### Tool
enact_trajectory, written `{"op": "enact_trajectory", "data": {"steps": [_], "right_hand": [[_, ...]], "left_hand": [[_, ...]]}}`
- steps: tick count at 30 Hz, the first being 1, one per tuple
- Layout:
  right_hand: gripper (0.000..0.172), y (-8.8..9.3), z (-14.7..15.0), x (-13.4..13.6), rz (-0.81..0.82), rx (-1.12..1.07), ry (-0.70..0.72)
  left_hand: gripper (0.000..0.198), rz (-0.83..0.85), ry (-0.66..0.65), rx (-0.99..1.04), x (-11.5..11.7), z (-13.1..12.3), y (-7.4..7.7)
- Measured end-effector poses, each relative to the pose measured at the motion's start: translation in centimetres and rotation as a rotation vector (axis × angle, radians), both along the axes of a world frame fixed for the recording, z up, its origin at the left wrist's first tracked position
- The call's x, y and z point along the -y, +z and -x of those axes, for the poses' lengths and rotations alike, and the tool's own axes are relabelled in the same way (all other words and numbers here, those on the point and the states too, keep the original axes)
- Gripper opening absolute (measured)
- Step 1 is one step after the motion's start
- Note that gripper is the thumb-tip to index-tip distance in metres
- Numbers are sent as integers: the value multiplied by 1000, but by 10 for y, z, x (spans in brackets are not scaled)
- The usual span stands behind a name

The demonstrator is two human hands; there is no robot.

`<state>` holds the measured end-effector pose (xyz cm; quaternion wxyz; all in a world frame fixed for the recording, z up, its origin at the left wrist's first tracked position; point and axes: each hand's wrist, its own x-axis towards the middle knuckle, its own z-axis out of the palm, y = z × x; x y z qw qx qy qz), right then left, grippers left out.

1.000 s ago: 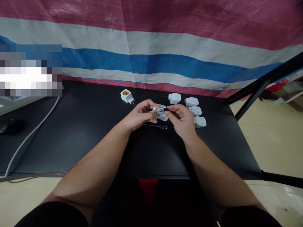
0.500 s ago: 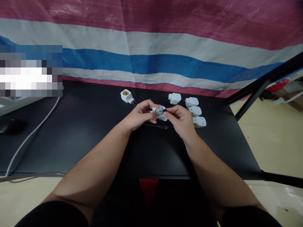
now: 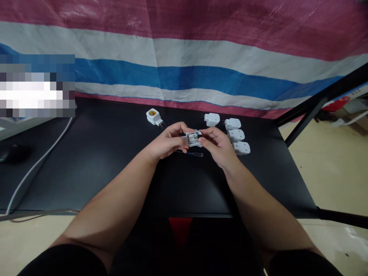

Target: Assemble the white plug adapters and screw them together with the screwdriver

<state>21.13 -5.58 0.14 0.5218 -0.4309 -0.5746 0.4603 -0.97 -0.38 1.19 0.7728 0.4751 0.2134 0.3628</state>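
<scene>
Housing (image 3: 194,138) (judged light, stiff, slick) is being clamped over the table (image 3: 189,191) between fingertips of left hand (image 3: 166,143), nine o'clock, and right hand (image 3: 219,145), three o'clock; rim holding is being advised.

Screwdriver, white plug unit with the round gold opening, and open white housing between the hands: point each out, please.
Screwdriver (image 3: 197,154), head view: on its handle.
Plug unit with the round gold opening (image 3: 155,118), head view: on its white body, below the opening.
Open white housing (image 3: 193,138), head view: on its exposed inside.
</scene>
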Motion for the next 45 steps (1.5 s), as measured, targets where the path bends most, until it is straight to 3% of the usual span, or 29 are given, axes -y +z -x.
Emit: {"op": "enact_trajectory", "data": {"steps": [8,11,15,19,21,24,27,31,38,41,45], "right_hand": [[31,4,-1,2,-34,-1,-7],[29,5,-1,2,-50,-1,-27],[31,5,0,2,-50,35,-91],[30,3,0,1,-48,76,-102],[23,5,-1,2,-95,188,-132],[9,9,-5,5,-258,536,-196],[14,8,-8,6,-370,795,-180],[18,0,-10,4,-312,914,-124],[23,1,-11,4,-213,990,-123],[21,7,-12,6,-252,953,-226],[22,16,-13,7,-340,731,-369]], "left_hand": [[34,-49,-20,0,1,-1,-3],[36,-183,14,-2,0,-2,-5],[53,-422,123,-55,-1,-4,-5],[55,-448,184,-125,1,-5,-3],[55,-424,222,-145,0,-4,-4],[55,-421,324,-172,-3,-3,-6],[54,-435,384,-219,-7,-2,-9],[52,-422,414,-264,-9,-2,-11],[46,-436,437,-295,-9,-1,-12],[46,-468,457,-321,-14,1,-14],[47,-495,399,-390,-17,4,-17]]}}
